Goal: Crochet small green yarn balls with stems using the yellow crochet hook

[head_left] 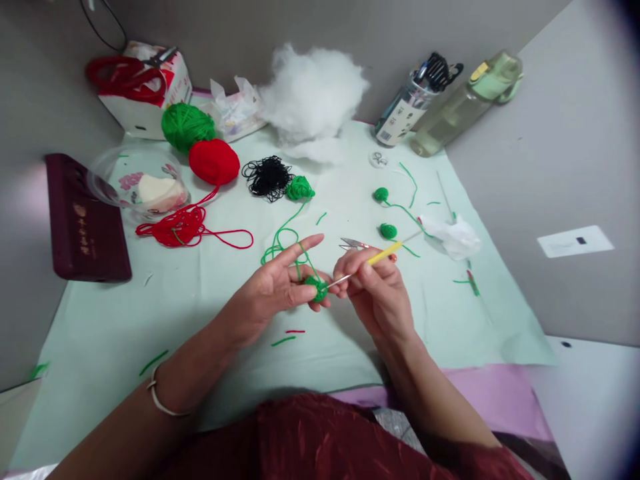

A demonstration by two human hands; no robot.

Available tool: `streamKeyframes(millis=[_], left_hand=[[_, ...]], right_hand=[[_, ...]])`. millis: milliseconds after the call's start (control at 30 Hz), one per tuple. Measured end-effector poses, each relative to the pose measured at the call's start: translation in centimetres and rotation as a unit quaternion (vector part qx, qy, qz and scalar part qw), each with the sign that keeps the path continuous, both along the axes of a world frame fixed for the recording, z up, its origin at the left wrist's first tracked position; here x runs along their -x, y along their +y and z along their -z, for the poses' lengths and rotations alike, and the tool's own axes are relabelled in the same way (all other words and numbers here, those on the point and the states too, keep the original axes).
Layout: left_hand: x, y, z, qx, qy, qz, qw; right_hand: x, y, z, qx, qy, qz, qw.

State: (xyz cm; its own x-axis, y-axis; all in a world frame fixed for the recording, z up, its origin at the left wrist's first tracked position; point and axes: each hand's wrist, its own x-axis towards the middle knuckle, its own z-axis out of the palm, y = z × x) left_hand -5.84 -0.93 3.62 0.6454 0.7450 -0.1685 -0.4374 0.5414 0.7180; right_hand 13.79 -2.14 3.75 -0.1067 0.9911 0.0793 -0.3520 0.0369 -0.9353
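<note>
Left hand (274,287), near centre, pinches the green crocheted piece (317,291) between thumb and fingers, index raised and fairly straight; the loose green coils (271,254) could snag if they tighten. Right hand (383,283) has its fingers curled closed on the yellow-handled hook (385,253), its tip at the piece; a slip could split a strand, and the scissors (354,243) sit just beyond (tight quarters, that). Counting rightward: one large green ball (186,127), one red ball (214,162), one black bundle (269,178), two little green balls (381,195), one far-right bottle (453,120).
</note>
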Motion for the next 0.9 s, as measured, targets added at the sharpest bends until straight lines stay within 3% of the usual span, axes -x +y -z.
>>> streamKeyframes(millis=[133, 233, 533, 767, 900], left_hand=[[-0.4, -0.5, 0.1, -0.034, 0.076, -0.061, 0.995], [-0.5, -0.6, 0.1, -0.049, 0.125, -0.091, 0.987], [-0.4, -0.5, -0.1, -0.061, 0.134, -0.089, 0.985], [-1.0, -1.1, -0.5, -0.048, 0.097, -0.16, 0.981], [-1.0, -1.3, -0.4, -0.1, 0.105, -0.184, 0.972]], right_hand=[[0.5, -0.6, 0.5, -0.117, -0.128, 0.035, 0.984], [0.6, -0.7, 0.8, -0.135, -0.173, 0.066, 0.973], [0.4, -0.3, 1.0, -0.067, -0.074, 0.046, 0.994], [0.8, 0.1, 0.7, -0.046, -0.026, 0.037, 0.998], [1.2, 0.2, 0.2, -0.014, 0.025, 0.022, 0.999]])
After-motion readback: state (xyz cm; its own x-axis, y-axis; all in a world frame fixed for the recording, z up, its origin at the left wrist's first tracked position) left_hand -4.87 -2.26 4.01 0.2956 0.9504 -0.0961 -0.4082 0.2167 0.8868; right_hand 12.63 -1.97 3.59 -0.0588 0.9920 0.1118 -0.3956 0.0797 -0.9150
